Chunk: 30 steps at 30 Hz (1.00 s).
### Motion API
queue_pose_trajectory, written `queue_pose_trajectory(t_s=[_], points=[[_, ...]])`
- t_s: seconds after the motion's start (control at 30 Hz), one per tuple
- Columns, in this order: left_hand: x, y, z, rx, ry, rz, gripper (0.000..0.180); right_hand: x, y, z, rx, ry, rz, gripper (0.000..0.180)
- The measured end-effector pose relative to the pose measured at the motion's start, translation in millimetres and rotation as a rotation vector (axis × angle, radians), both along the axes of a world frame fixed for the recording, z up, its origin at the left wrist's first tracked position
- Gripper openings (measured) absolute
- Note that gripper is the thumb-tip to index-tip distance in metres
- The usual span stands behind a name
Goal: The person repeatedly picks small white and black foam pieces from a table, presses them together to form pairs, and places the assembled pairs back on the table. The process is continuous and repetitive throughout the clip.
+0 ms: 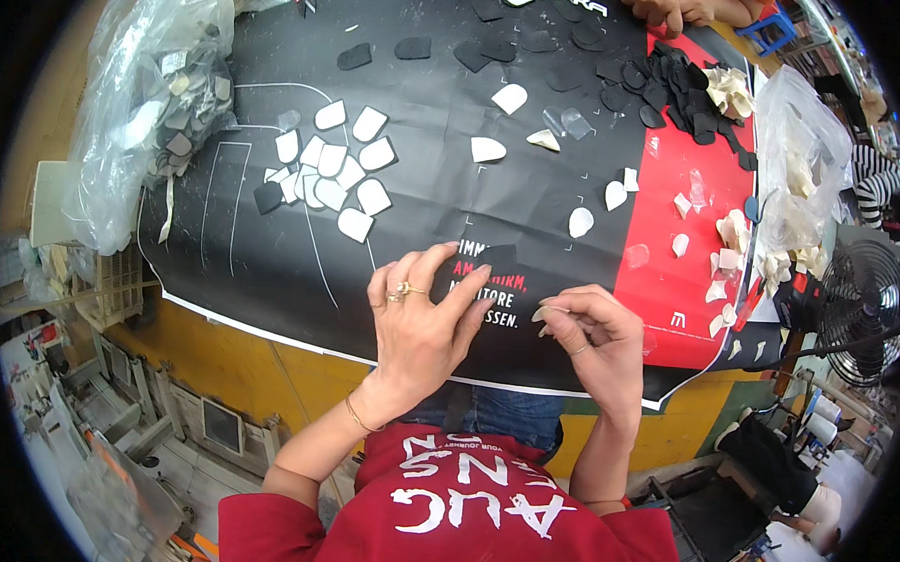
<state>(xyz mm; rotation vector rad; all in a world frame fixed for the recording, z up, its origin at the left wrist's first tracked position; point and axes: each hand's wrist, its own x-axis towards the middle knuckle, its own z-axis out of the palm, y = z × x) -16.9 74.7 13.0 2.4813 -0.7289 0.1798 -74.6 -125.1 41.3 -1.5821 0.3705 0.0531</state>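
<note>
My left hand point(417, 315), with rings and a bracelet, is over the black printed sheet point(423, 196), fingers spread. By its index fingertip is a small black rounded piece point(498, 255); whether the finger touches it I cannot tell. To the right, my right hand point(599, 338) is closed in a pinch, thumb against fingers. What it holds, if anything, is too small to make out beside the pale nails. Beyond my left hand lies a cluster of white-faced, black-edged rounded pieces point(330, 160).
A heap of black pieces point(680, 91) sits on the sheet's red band point(657, 318), with pale scraps point(734, 231) beside it. A clear plastic bag of pieces point(193, 104) stands at left. Another person's hands point(668, 9) are at the far edge. A black fan point(856, 305) stands right.
</note>
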Motion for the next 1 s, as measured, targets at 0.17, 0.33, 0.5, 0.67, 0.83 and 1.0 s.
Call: queue_pose_trajectory(t_s=[0.17,0.33,0.5,0.67,0.83,1.0], points=[[-20,-23,-5,0.012,-0.024,-0.074,0.04,4,-4,3,-0.107,0.057,-0.016,0.014],[-24,-23,6,-0.152,0.094,-0.039,0.033,3,-2,7,-0.054,0.098,-0.04,0.016],[-18,-20,17,-0.408,0.381,-0.003,0.016,-4,0,12,0.136,0.105,-0.019,0.018],[-16,-21,16,-0.431,0.413,-0.013,0.013,-6,-3,12,0.239,0.083,-0.017,0.018],[-16,-20,6,-0.262,0.182,-0.017,0.02,3,-3,6,-0.093,0.092,-0.009,0.013],[-16,-21,-8,-0.064,-0.09,-0.067,0.032,18,-8,0,-0.3,0.1,0.051,0.014]])
